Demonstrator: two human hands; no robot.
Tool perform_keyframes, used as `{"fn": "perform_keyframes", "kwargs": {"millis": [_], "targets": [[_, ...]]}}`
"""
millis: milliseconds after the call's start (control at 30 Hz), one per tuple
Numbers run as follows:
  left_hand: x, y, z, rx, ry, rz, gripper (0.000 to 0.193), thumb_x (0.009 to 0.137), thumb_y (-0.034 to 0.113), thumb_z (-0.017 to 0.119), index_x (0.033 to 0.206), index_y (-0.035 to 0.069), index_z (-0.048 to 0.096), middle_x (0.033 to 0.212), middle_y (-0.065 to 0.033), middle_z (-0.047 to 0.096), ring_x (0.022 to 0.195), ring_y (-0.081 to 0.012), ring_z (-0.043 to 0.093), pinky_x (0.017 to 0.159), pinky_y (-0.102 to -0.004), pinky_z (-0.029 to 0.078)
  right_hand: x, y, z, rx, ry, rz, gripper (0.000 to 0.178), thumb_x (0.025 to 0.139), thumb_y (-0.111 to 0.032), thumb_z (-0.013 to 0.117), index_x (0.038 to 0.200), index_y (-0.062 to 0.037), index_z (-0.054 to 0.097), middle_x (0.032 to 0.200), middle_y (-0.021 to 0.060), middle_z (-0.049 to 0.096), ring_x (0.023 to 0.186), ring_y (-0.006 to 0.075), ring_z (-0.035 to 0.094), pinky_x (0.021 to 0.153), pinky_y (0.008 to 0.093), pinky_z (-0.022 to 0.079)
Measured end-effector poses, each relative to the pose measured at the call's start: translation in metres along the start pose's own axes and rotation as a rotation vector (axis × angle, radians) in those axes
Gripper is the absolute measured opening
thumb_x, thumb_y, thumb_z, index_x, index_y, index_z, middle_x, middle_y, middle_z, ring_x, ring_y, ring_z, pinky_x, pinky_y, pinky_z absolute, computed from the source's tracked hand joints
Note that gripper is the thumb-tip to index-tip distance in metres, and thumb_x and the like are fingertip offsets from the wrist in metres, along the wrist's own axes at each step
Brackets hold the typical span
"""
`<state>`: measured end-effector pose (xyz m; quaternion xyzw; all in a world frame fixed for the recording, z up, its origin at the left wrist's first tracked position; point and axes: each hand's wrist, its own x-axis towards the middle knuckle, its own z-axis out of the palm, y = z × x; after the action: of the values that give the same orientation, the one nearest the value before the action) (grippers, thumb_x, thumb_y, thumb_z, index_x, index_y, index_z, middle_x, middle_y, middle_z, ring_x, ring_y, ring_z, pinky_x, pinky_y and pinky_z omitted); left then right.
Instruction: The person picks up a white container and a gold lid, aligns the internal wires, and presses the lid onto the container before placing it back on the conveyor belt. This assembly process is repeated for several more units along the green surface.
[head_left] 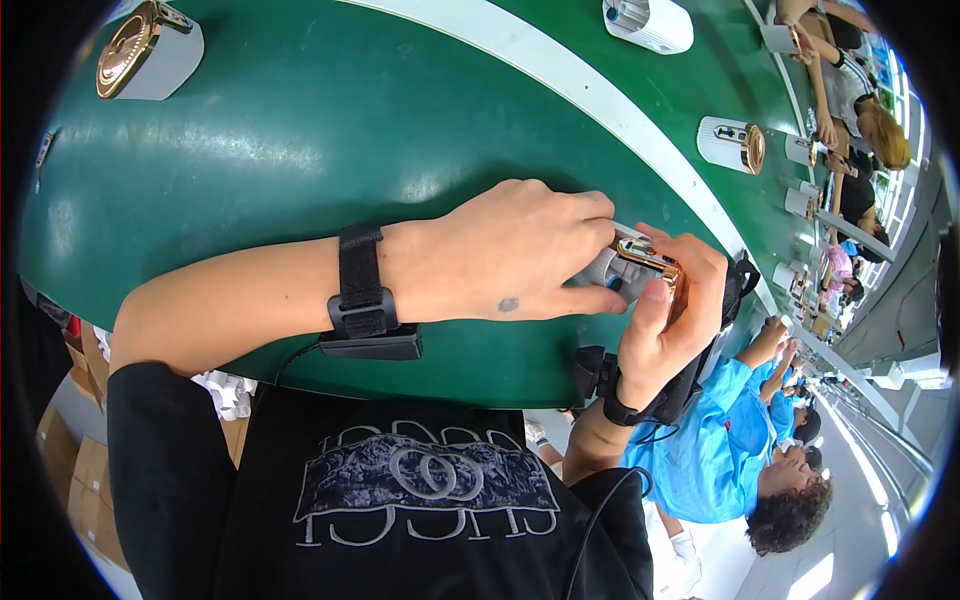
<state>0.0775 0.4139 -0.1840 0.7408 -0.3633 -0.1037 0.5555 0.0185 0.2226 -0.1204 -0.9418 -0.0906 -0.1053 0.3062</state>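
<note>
My left hand (530, 250) reaches across the green table with its fingers closed round a small whitish housing (603, 268). Most of that housing is hidden behind the fingers; part of its inside shows, with bits of blue and red. My right hand (675, 315) meets it from the other side, thumb and fingers closed on a gold-rimmed oblong panel (648, 256). The panel lies against or right beside the housing; I cannot tell whether the two are joined.
A white unit with a gold lid (150, 55) stands at the far left. Beyond a white rail (640, 110), an open white housing (650, 22) and a gold-ended unit (730, 145) lie on green. A co-worker in blue (700, 440) sits at right. Cartons (95, 470) are lower left.
</note>
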Motion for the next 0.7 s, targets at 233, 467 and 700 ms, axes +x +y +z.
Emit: {"fn": "perform_keyframes", "kwargs": {"millis": [233,467,700], "targets": [[0.002,-0.011,0.000,-0.078,0.042,0.073,0.048,0.088,0.044,0.075,0.094,-0.003,0.067,0.094,-0.0186,0.068,0.076,-0.0377,0.069,0.069,-0.0465,0.057,0.009,-0.009,-0.001,-0.087,-0.034,-0.029,0.040,0.099,-0.035,0.062,0.109,0.0039,0.064,0.103,0.0169,0.061,0.094,0.0324,0.072,0.078,0.0370,0.056],[0.000,-0.009,-0.009,-0.188,-0.072,-0.133,0.049,0.083,0.037,0.083,0.110,0.003,0.059,0.097,-0.0116,0.068,0.069,-0.0277,0.069,0.062,-0.0383,0.055,0.012,-0.012,0.001,-0.147,-0.045,-0.052,0.038,0.097,-0.034,0.064,0.108,0.0020,0.066,0.102,0.0167,0.064,0.091,0.0272,0.069,0.076,0.0343,0.054],[0.001,-0.006,-0.006,-0.190,-0.072,-0.162,0.054,0.083,0.037,0.083,0.117,0.003,0.057,0.098,-0.0135,0.069,0.069,-0.0283,0.070,0.063,-0.0390,0.056,0.012,-0.019,0.001,-0.187,-0.069,0.000,0.034,0.093,-0.030,0.065,0.108,0.0008,0.067,0.105,0.0175,0.067,0.093,0.0254,0.066,0.078,0.0348,0.054]]}}
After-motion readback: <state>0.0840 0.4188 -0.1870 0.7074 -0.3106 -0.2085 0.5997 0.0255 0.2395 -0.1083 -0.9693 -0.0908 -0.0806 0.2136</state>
